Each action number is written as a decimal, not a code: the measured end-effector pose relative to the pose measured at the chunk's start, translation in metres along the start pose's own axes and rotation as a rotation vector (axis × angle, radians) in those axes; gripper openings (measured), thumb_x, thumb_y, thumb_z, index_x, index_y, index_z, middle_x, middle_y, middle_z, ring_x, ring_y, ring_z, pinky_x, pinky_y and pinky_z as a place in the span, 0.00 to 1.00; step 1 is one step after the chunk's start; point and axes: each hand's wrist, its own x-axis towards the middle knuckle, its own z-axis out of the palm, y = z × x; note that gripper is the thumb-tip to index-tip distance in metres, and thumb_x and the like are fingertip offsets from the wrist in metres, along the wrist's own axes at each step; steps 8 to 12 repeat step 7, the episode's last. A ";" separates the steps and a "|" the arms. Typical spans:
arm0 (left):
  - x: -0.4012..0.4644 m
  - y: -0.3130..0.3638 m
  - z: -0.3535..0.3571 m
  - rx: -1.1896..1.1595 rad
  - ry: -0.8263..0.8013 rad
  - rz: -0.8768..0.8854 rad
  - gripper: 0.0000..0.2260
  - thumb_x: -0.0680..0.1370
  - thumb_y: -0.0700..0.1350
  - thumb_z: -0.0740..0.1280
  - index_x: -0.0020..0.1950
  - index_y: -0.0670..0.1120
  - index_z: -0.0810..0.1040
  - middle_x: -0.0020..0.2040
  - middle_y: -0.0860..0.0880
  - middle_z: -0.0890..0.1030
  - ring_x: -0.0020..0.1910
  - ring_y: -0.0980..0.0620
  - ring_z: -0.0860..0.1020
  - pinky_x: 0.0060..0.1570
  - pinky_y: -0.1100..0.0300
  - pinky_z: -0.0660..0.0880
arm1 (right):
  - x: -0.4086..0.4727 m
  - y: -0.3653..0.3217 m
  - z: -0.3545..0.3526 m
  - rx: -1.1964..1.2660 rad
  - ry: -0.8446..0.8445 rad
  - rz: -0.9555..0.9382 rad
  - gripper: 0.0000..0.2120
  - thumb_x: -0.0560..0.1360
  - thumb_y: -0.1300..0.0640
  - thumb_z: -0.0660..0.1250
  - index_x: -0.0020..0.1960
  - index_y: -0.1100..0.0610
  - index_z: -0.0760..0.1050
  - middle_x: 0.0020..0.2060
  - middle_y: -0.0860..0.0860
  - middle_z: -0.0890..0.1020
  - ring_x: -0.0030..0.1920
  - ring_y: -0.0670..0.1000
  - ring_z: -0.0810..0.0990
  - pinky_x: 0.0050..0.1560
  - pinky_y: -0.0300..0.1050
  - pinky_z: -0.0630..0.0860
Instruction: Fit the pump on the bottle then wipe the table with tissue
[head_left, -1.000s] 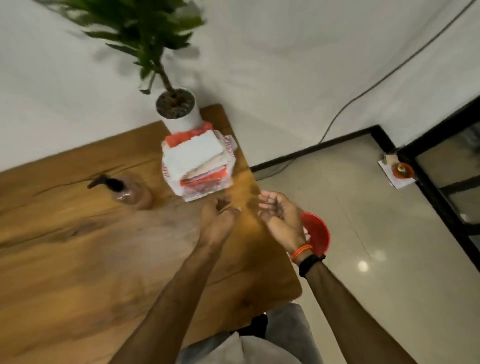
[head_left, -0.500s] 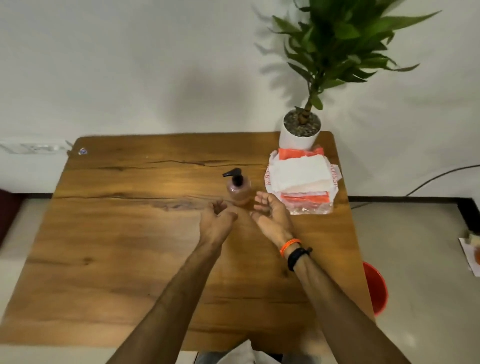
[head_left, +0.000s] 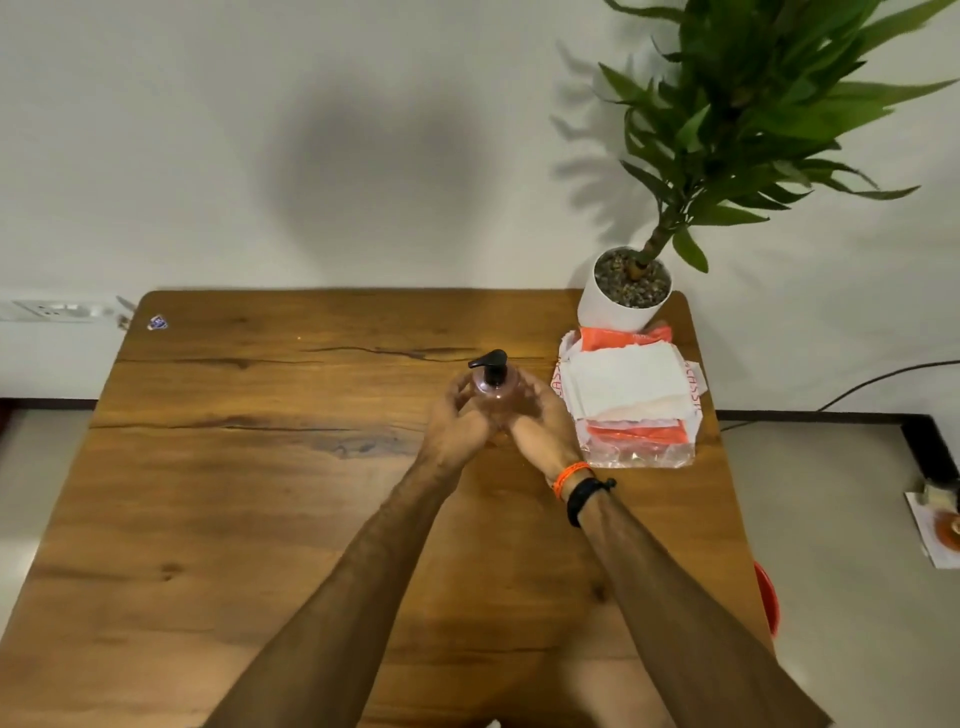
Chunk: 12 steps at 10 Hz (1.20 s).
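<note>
Wooden, grainy bench (head_left: 234, 467) is lying broad and bare left of the rounded, translucent bottle (head_left: 497, 402). Left hand (head_left: 457, 415) and right hand (head_left: 540, 415) are cupping it, fingers seemingly curled round. Black pump (head_left: 489, 364) is sitting on top; tissue pack (head_left: 628, 395) is lying just right.

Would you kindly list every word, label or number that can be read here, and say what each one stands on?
"ASS": partial red letters running along the side flaps of the tissue pack, cut off by folds; the full word cannot be read.
Sticker at the table's far left corner: a blue and white emblem, too small to read.
Pump bottle, held between both hands: no label visible.
</note>
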 end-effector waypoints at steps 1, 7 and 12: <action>0.021 0.014 -0.004 0.019 0.032 0.010 0.22 0.74 0.34 0.70 0.65 0.48 0.72 0.54 0.52 0.78 0.53 0.54 0.79 0.57 0.51 0.79 | 0.020 -0.013 0.007 -0.015 -0.009 -0.008 0.27 0.71 0.64 0.70 0.66 0.45 0.72 0.58 0.44 0.79 0.62 0.49 0.76 0.66 0.46 0.73; 0.018 0.074 -0.026 0.277 0.136 0.080 0.37 0.72 0.42 0.75 0.77 0.43 0.61 0.73 0.46 0.69 0.64 0.49 0.72 0.56 0.59 0.72 | 0.015 -0.083 -0.014 -0.113 -0.024 -0.125 0.30 0.73 0.70 0.69 0.72 0.57 0.66 0.70 0.54 0.71 0.66 0.54 0.74 0.44 0.21 0.70; 0.018 0.074 -0.026 0.277 0.136 0.080 0.37 0.72 0.42 0.75 0.77 0.43 0.61 0.73 0.46 0.69 0.64 0.49 0.72 0.56 0.59 0.72 | 0.015 -0.083 -0.014 -0.113 -0.024 -0.125 0.30 0.73 0.70 0.69 0.72 0.57 0.66 0.70 0.54 0.71 0.66 0.54 0.74 0.44 0.21 0.70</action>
